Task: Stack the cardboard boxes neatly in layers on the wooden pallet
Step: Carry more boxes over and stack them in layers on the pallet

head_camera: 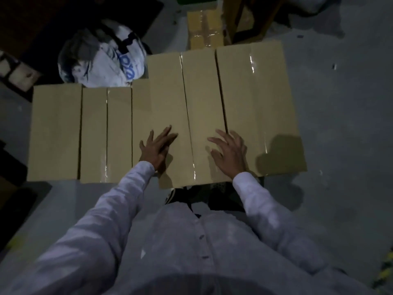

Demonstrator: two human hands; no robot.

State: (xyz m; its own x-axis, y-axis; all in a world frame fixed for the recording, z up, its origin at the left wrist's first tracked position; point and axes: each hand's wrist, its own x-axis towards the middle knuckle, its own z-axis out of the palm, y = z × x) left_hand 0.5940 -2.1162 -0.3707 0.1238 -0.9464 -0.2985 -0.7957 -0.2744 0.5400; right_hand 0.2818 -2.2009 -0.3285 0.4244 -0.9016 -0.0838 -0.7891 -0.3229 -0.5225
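Far left, low row: low boxes (pixel 55 133) stand side by side with long edges touching. Judged the base layer. Nothing on top of them yet.
Behind low row: bag (pixel 102 58) on the floor, right by the row's far edge. Clutter, not part of the stack.
Left hand: left hand (pixel 156 149) is flat on the lid of the mid box, left of its taped seam. Fingers (pixel 167 136) are spread and straight, gripping nothing. Judged a press to seat the box.
Centre, upper layer: mid box (pixel 170 92) sits on the base layer, seam running away from the person.
Far centre: spare box (pixel 205 30), taped, lies beyond the stack. Probably waiting its turn.
Right hand: right hand (pixel 229 154) is on the same lid, right of the seam and near the edge facing the right box. Fingers spread, nothing held.
Right, upper layer: right box (pixel 265 92) is level with the mid box and just beside it, with a thin dark gap between. Far ends are not quite flush.
Far right: floor (pixel 340 124), grey.
Pallet: hidden under the boxes, cannot see it.
Step, judged: squaring the mid box against the right box. Second layer partly done, left side to fill.
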